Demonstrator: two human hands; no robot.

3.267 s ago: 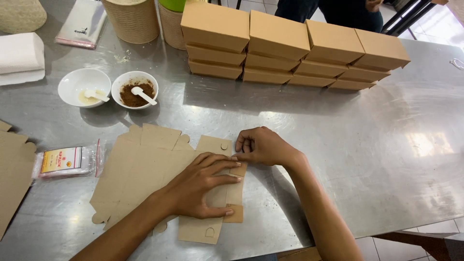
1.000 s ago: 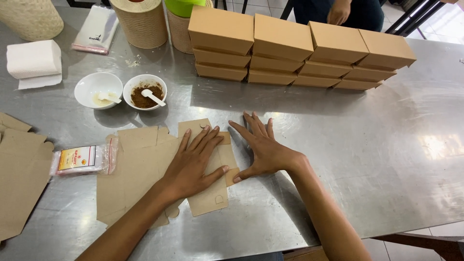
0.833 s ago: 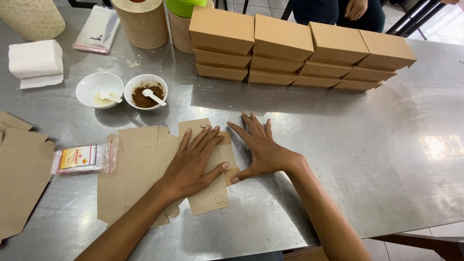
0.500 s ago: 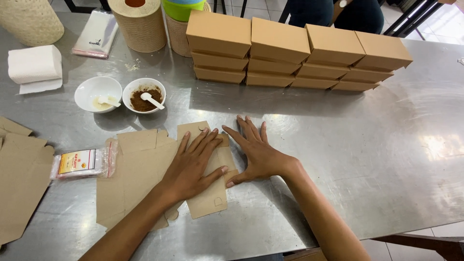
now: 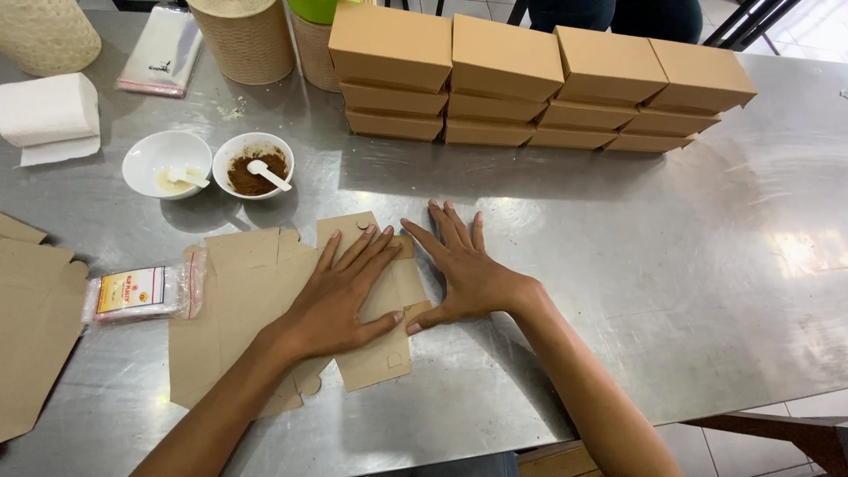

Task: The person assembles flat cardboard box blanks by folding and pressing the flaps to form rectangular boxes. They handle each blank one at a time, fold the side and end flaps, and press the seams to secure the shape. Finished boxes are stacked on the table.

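A flat brown cardboard box blank (image 5: 375, 358) lies on the steel table (image 5: 636, 265), on top of a pile of more flat blanks (image 5: 230, 300). My left hand (image 5: 340, 296) presses flat on the top blank with its fingers spread. My right hand (image 5: 464, 269) lies flat beside it, palm down, with its thumb on the blank's right edge and its fingers on the table. Neither hand grips anything.
Stacks of folded brown boxes (image 5: 539, 84) stand in a row at the back. Two white bowls (image 5: 166, 163) (image 5: 254, 165) with spoons sit at the left, one with brown powder. A small plastic packet (image 5: 132, 291), a paper roll (image 5: 49, 110), woven containers (image 5: 243, 35) and more blanks (image 5: 31, 327) are nearby.
Both hands went from folding the blank with curled fingers to lying flat and spread on it. In the last second they have barely shifted.
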